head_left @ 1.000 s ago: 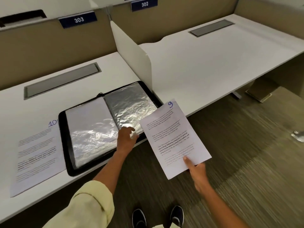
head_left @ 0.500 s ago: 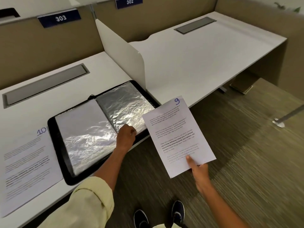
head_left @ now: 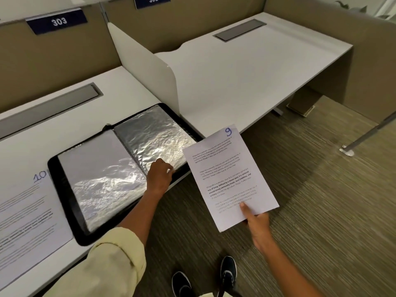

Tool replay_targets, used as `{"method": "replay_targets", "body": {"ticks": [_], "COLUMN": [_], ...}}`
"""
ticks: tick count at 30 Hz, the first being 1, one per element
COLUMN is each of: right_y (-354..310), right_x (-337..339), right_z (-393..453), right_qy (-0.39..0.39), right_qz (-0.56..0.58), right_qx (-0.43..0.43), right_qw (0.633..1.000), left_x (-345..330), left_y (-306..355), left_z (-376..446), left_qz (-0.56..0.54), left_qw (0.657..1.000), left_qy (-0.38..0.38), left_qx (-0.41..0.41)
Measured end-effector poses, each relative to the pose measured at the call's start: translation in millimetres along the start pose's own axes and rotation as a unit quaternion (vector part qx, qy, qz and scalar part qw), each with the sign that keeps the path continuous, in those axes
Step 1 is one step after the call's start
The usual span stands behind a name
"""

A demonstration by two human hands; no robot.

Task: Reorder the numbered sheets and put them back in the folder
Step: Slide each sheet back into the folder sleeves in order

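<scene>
Right-hand grip: right hand [head_left: 258,227] pinches the near edge of the sheet marked 9 [head_left: 230,176], thumb lying on the printed face, the other fingers hidden beneath the paper.
Left-hand grip: left hand [head_left: 159,179] rests on the near edge of the folder's right-hand page, fingers curled at the sleeve edge; whether they actually pinch a sleeve cannot be told.
Sheet 9 position: held in the air over the carpet, just right of the folder, its far left corner overlapping the desk edge in this view; tilted, with the blue handwritten 9 at the far right corner.
Folder: black folder [head_left: 64,198] lies open on the left desk [head_left: 132,86], showing two crinkled, shiny plastic sleeves divided by a spiral spine; its right edge is close to the white divider panel [head_left: 150,67].
Sheet 10: sheet marked 10 [head_left: 27,217] lies flat on the desk, left of the folder and touching its edge, printed face up.
Desk fittings: grey cable hatch [head_left: 49,108] far behind the folder; blue plate 303 [head_left: 57,22] on the partition.
Neighbouring desk: right desk [head_left: 246,71] beyond the divider, under plate 302 [head_left: 152,0].
Floor: striped carpet [head_left: 321,211]; dark shoes [head_left: 205,277] at the near edge.
</scene>
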State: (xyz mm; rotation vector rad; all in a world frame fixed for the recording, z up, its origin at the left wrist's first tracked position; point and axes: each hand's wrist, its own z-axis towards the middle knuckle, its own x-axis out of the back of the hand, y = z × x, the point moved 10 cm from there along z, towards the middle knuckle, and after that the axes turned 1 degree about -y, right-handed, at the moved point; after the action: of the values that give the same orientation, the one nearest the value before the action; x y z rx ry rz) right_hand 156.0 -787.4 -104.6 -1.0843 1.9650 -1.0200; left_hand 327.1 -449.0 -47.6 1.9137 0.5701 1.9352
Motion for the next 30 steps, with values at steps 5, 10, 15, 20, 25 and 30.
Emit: {"method": "replay_targets", "body": {"ticks": [5,10,15,20,25,30], "right_y": [-1,-1,0,0,1,5], "right_x": [5,4,2,1,4,5], "right_z": [-3,-7,-10,-11,-11,-13], "right_qy": [0.001,0.001,0.000,0.002,0.004,0.005], "right_qz": [-0.001,0.002,0.016,0.019,0.022,0.021], "right_qx": [0.004,0.003,0.000,-0.001,0.004,0.001], "right_qw": [1.000,1.000,1.000,1.000,1.000,1.000], "left_x": [5,4,4,3,8,20], "left_y": [1,3,5,15,13,-8], "left_z": [0,-3,-4,-7,-5,-8], "left_qz": [0.015,-0.008,0.007,0.100,0.087,-0.053], "left_qw": [1.000,1.000,0.999,0.994,0.996,0.993], "left_qy": [0.018,0.008,-0.004,-0.002,0.009,0.049], "left_qx": [0.014,-0.011,-0.031,-0.051,-0.007,0.092]}}
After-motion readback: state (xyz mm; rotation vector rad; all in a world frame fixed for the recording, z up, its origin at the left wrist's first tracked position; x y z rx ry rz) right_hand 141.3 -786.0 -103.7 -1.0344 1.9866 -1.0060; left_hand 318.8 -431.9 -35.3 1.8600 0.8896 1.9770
